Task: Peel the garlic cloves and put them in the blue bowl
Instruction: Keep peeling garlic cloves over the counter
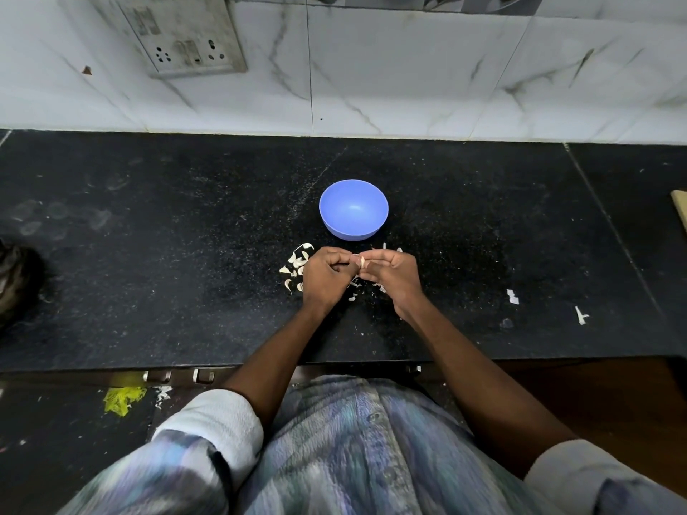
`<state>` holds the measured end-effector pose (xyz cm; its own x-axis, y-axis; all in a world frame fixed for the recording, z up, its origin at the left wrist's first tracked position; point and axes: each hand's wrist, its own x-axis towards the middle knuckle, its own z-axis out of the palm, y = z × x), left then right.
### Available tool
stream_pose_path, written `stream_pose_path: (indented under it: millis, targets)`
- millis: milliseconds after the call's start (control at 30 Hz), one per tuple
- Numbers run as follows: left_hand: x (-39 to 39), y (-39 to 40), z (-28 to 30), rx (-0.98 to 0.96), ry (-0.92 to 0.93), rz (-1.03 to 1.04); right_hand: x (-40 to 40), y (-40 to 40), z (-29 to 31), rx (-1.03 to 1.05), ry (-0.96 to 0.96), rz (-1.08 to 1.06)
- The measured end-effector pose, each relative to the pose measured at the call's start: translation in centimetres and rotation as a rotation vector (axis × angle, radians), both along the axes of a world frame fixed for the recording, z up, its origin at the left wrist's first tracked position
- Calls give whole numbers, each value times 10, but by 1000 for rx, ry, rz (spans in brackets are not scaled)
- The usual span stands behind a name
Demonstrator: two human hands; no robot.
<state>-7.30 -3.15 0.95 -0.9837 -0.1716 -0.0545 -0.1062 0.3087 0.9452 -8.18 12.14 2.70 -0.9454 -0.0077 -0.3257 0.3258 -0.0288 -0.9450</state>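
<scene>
- Centre of frame: left hand (322,275) and right hand (394,275) pinch one garlic clove (361,262) between curled fingertips.
- Blue bowl (353,210) — just above them on the black counter (148,254).
- Garlic pieces (295,267) lie left of the hands.

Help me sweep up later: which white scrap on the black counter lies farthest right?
The forked white scrap near the counter's front edge; the blocky scrap lies left of it, and the peel pile sits by the left hand.

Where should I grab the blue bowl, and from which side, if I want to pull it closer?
Pinch the blue bowl at its near rim, reaching from the front. It sits upright and looks empty, just beyond both hands, and the near edge looks easiest to reach.
</scene>
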Motion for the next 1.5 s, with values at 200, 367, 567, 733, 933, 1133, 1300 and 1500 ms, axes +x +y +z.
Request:
stream_pose_path:
  millis: [200,367,567,733,933,1133,1300,1500]
  targets:
    - [1,1,0,-5,49,-25,2,1,3,40,39,1]
    - [1,1,-1,-29,53,-47,3,4,5,16,55,-9]
    - [3,4,0,-26,5,-45,1,6,-4,86,87,-11]
    - [3,4,1,6,-27,-53,2,8,-7,108,110,-8]
    - [3,6,3,-43,26,-6,5,8,5,-90,2,-18]
    - [6,2,5,45,-39,-22,4,12,4,-209,-137,-24]
    - [11,0,9,53,-95,23,2,8,1,-193,-168,-110]
    - [16,4,7,-111,-68,-107,4,4,-7,173,-17,-142]
